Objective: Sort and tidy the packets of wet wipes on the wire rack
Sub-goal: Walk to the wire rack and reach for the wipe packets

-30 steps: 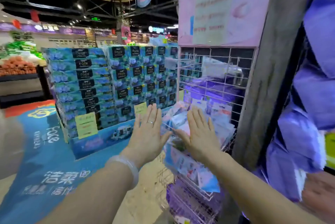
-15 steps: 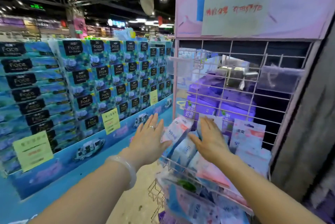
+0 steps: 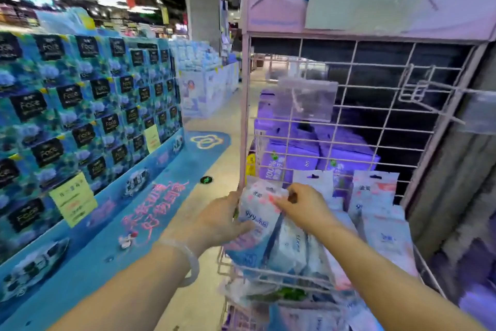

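A pink wire rack [image 3: 357, 121] stands at the right, with a basket shelf [image 3: 281, 275] full of white, blue and pink wet wipe packets. My left hand [image 3: 214, 220] grips the left side of the front packet [image 3: 255, 226]. My right hand [image 3: 303, 203] pinches that same packet at its top edge. More packets [image 3: 375, 196] stand upright behind and to the right. A lower shelf [image 3: 281, 312] holds further packets, partly hidden by my arms.
A tall blue display of tissue packs [image 3: 80, 116] lines the left side of the aisle. Purple packs [image 3: 308, 153] are stacked behind the rack grid. Empty hooks [image 3: 424, 92] and clear label holders [image 3: 306, 100] stick out of the grid. A grey pillar [image 3: 456, 183] flanks the rack's right.
Both hands went from open, palms hovering before the rack, to closing on the front packet. The view has moved closer to the rack.
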Tool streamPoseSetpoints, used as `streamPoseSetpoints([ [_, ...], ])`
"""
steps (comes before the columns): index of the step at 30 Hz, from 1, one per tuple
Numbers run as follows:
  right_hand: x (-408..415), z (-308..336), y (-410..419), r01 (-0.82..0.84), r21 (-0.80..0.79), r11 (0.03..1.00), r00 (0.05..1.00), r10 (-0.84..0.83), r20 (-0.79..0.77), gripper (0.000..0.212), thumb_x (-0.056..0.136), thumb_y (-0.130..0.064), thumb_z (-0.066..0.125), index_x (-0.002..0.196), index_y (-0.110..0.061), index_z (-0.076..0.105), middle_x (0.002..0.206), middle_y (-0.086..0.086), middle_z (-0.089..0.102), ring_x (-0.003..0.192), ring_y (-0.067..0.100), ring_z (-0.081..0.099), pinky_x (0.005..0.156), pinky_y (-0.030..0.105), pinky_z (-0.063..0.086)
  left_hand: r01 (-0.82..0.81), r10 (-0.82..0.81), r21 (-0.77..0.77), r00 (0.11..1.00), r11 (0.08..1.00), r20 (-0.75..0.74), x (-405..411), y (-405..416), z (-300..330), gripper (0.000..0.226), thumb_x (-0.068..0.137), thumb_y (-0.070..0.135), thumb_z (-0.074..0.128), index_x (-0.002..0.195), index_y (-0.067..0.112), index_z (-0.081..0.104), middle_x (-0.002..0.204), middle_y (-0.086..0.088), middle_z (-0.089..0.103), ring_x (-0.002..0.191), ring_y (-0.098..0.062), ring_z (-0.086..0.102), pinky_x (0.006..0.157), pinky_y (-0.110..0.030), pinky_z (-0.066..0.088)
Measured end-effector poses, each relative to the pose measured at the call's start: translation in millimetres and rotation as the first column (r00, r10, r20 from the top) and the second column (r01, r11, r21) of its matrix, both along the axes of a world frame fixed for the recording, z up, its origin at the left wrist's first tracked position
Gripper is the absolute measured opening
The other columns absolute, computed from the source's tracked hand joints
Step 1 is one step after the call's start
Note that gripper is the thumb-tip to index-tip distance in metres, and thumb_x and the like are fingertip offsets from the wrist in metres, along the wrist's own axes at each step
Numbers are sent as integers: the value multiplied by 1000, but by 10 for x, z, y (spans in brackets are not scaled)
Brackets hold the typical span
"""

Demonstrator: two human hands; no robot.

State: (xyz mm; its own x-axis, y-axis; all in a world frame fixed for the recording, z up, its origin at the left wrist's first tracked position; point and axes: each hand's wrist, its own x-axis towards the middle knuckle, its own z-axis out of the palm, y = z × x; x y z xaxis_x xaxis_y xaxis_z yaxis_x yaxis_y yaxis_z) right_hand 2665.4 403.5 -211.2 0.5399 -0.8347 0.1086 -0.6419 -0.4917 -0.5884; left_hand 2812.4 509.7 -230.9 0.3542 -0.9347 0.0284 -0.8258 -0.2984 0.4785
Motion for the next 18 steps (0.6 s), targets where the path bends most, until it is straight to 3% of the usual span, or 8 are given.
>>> streamPoseSetpoints([
  [3, 107, 53, 43, 31, 31, 999, 991, -35, 131, 21, 85, -18, 59, 72, -1, 57, 75, 20, 57, 71, 22, 47, 60, 30, 29, 52, -56, -44, 994, 998, -91, 178, -30, 57, 67, 78, 29, 70, 135, 12, 39, 134, -9, 55, 124, -22, 51, 92, -22, 34],
  [5, 149, 144, 92, 31, 49, 998, 958, -44, 284, 25, 87, -15, 57, 63, -11, 50, 66, 12, 53, 70, 20, 46, 59, 30, 32, 94, -105, -78, 983, 993, -151, 249, -54, 90, 56, 77, 29, 71, 126, 15, 47, 124, -5, 62, 113, -19, 58, 82, -15, 40],
  [7, 140, 256, 96, 72, 108, 992, 849, -117, 515, 28, 89, -15, 54, 62, -16, 46, 69, 14, 56, 73, 20, 49, 67, 30, 42, 125, -139, -92, 977, 988, -164, 270, -60, 129, 53, 77, 32, 70, 123, 17, 49, 112, 1, 66, 98, -13, 61, 64, -2, 39],
  [8, 107, 311, 68, 99, 137, 986, 771, -163, 616, 26, 90, -15, 52, 64, -15, 47, 74, 18, 56, 75, 21, 49, 72, 35, 44, 130, -142, -92, 980, 987, -137, 270, -65, 140, 53, 77, 33, 69, 123, 18, 49, 109, 2, 66, 96, -14, 60, 60, -3, 36],
  [11, -65, 433, -46, 173, 203, 964, 614, -266, 743, 19, 91, -19, 50, 75, -10, 47, 80, 14, 50, 77, 21, 45, 75, 49, 47, 130, -133, -80, 991, 988, -25, 262, -118, 133, 42, 84, 26, 58, 124, 16, 49, 117, -6, 62, 110, -26, 57, 65, -15, 29],
  [13, -175, 445, -102, 179, 241, 954, 551, -300, 779, 23, 93, -21, 49, 72, -13, 45, 77, 12, 51, 76, 21, 47, 73, 48, 48, 115, -116, -84, 993, 990, -10, 253, -171, 128, 36, 86, 17, 51, 122, 14, 51, 122, -10, 61, 113, -30, 55, 75, -20, 36],
  [15, -259, 433, -144, 184, 259, 948, 520, -317, 793, 24, 94, -22, 48, 70, -17, 46, 74, 7, 53, 74, 22, 51, 71, 44, 48, 83, -84, -81, 997, 993, -1, 230, -230, 134, 37, 86, 13, 49, 123, 12, 51, 125, -13, 60, 114, -31, 55, 87, -28, 43],
  [18, -338, 437, -185, 232, 233, 944, 549, -325, 770, 24, 92, -25, 49, 70, -16, 46, 73, 12, 51, 71, 25, 48, 67, 48, 47, 77, -77, -66, 997, 995, 0, 146, -296, 104, 37, 84, 14, 51, 120, 11, 54, 121, -15, 61, 110, -33, 57, 85, -31, 45],
])
